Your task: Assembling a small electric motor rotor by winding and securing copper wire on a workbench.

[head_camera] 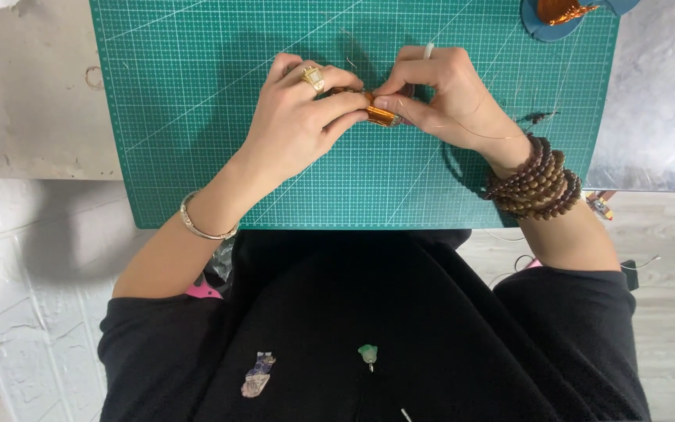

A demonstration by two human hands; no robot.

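Copper-wrapped piece (376, 112) sits pinched between the left hand (298, 117) and right hand (447, 94). Both grips hold it above the green mat (197, 94), near the bench's far edge.

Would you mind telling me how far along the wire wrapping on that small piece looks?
Done: copper wire already covers the small wrapped piece. In hand: the left hand and right hand pinch it while a thin wire strand trails free. Left: that loose strand remains unwound; the wire spool sits apart.

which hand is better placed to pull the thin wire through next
Probably the right hand: the thin wire trails by its wrist, fingertips at the orange piece. The left hand grips that piece.
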